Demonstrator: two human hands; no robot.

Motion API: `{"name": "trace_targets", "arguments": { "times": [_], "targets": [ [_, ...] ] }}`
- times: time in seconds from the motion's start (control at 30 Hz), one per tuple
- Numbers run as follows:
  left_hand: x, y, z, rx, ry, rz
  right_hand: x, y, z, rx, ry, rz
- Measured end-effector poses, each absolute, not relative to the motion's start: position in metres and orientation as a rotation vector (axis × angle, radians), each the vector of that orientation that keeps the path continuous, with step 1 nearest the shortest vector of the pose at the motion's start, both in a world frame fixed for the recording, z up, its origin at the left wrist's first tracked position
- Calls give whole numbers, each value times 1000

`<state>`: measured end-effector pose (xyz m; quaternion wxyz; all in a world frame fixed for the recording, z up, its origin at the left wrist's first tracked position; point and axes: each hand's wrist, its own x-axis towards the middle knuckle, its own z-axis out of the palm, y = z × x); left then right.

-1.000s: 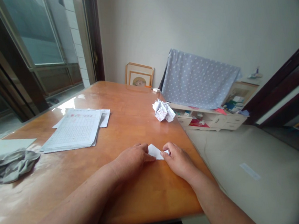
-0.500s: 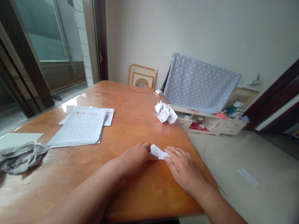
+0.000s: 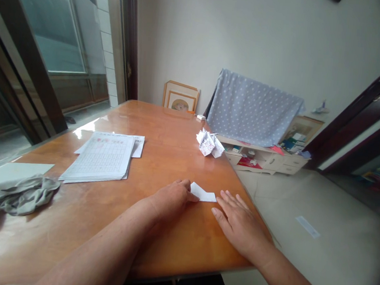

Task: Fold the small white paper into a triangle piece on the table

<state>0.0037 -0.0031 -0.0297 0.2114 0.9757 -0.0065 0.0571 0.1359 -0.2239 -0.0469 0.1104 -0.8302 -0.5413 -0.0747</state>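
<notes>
A small folded white paper piece lies on the orange wooden table near its right edge. My left hand rests on the table with curled fingers, its fingertips pressing the left end of the paper. Just to the right and a little nearer, my right hand lies flat with fingers stretched out, palm down on the table, apart from the paper. A cluster of folded white paper pieces stands farther back on the table.
A stack of printed sheets lies at mid-left. A crumpled grey cloth and a pale sheet sit at the left edge. Beyond the table's right edge are tiled floor, a low cabinet and a dotted cloth cover.
My right hand let go of the paper's right end, opened flat and slid back toward me and to the right. My left hand stayed on the paper.
</notes>
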Motion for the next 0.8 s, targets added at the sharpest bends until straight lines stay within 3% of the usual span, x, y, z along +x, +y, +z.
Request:
{"name": "trace_targets", "arguments": {
  "times": [0.2, 0.8],
  "targets": [
    [2, 2, -32, 2603, -127, 192, 115, -199, -45, -2258, -1780, -49],
    [5, 26, -37, 2579, -144, 79, 101, -185, -24, -2438, -1816, 23]
  ]
}}
